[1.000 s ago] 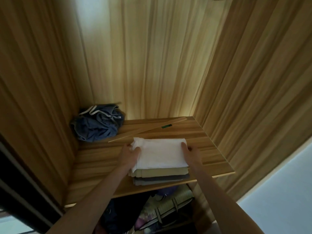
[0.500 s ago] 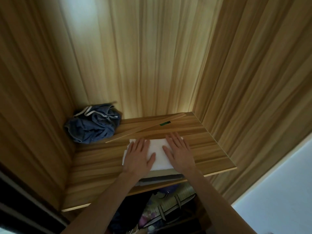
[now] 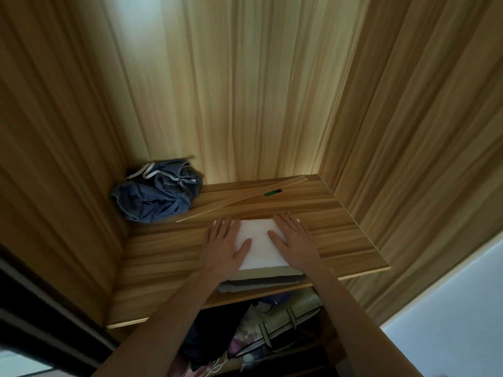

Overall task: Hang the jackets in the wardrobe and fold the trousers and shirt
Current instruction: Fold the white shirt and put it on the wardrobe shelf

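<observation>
Both hands, left hand and right hand, press flat on the white folded shirt. Neither grip closes on anything. The stack sits on the wardrobe shelf.

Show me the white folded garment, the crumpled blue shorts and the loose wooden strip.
white folded garment [image 3: 260, 240], head view, bare top face between the hands
crumpled blue shorts [image 3: 156, 198], head view, middle
loose wooden strip [image 3: 245, 201], head view, mid-length
</observation>
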{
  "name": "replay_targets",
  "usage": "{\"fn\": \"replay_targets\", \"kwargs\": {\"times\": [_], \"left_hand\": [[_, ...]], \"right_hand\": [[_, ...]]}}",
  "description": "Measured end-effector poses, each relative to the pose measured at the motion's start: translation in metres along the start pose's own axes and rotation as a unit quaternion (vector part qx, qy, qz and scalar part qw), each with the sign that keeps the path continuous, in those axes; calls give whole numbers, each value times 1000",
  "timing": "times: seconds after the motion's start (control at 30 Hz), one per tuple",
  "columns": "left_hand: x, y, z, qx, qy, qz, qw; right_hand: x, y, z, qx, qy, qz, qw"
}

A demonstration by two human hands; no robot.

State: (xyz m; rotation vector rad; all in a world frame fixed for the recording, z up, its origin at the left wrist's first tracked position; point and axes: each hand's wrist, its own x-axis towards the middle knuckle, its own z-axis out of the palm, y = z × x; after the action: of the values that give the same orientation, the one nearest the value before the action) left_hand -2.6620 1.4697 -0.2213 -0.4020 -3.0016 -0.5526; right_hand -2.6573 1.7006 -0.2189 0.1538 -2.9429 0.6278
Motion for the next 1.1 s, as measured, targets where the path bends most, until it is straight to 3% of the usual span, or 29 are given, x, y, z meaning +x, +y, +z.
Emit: {"fn": "replay_targets", "kwargs": {"times": [0.3,0.63,0.93,1.1], "left_hand": [[-47,-8,-64,11,158,105,982],[-157,-52,-125,15,204,132,970],[-277,-92,-192,-9,231,162,959],[-321,-117,-238,-2,263,141,954]], "right_hand": [[-45,-60,-32,16,100,-34,994],[-132,-178,-39,15,191,-49,980],[-218,-295,-42,3,188,-34,982],[-238,-349,-51,5,193,-70,979]]}}
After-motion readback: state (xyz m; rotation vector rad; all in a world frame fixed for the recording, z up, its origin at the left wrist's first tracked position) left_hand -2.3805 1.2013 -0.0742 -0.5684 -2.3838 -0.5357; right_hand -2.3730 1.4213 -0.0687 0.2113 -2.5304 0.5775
